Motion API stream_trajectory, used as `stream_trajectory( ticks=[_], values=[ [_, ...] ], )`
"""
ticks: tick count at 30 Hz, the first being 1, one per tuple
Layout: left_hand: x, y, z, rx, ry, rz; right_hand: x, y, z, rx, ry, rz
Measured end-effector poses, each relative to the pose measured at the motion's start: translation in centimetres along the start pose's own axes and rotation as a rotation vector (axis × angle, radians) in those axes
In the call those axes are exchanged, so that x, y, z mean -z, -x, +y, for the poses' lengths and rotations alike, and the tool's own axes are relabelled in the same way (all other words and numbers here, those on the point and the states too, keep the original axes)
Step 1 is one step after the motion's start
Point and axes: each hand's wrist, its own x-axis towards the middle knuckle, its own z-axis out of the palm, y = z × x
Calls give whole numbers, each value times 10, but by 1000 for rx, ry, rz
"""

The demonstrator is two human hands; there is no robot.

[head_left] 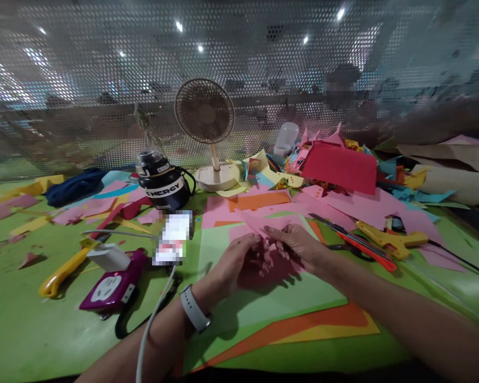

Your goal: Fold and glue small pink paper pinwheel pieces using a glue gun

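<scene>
A thin piece of pink paper point(250, 221) is pinched between the fingertips of both hands, just above the table. My left hand point(239, 260), with a pale watch band on the wrist, closes on its near left side. From the right, my right hand point(297, 246) grips it with the thumb on top. Some fingers overlap, and the lower part of the paper is hidden. Under the hands lies a darker pink sheet point(259, 279) in their shadow, on top of a light green sheet point(239, 319). Orange paper point(323, 322) sticks out beneath the green.
A hot glue gun point(395, 239) and a red utility knife point(363, 247) lie to the right. Leftward are a phone point(173, 236), a purple power strip point(114, 287), a cable and a yellow handle point(64, 271). Behind stand a fan point(205, 111), a dark bottle point(162, 183) and piled paper scraps.
</scene>
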Motion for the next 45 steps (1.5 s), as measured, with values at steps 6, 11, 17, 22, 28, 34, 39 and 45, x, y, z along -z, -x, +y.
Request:
stream_trajectory(
  ticks=[6, 11, 17, 22, 28, 34, 39, 45],
  values=[
    [8, 1, 0, 131, -18, -176, 1, 3, 1, -24, 55, -37],
    [8, 1, 4, 140, 35, -240, -2, 6, -5, -17, 59, -7],
    [3, 5, 10, 114, -23, -207, -2, 6, -6, 21, 55, 9],
    [11, 0, 7, 119, -29, -244, -5, 9, -7, 19, 52, 33],
    [15, -3, 2, 70, -39, -287, -3, 10, -6, 73, 90, 10],
    [9, -2, -1, -114, 50, -143, 1, 9, -5, 278, 230, 32],
    [14, -3, 1, -336, -51, -40, 2, 9, -5, 287, 309, 37],
    [15, -5, 0, -419, -122, 0, 8, 4, 3, 320, 369, 50]
  ],
)
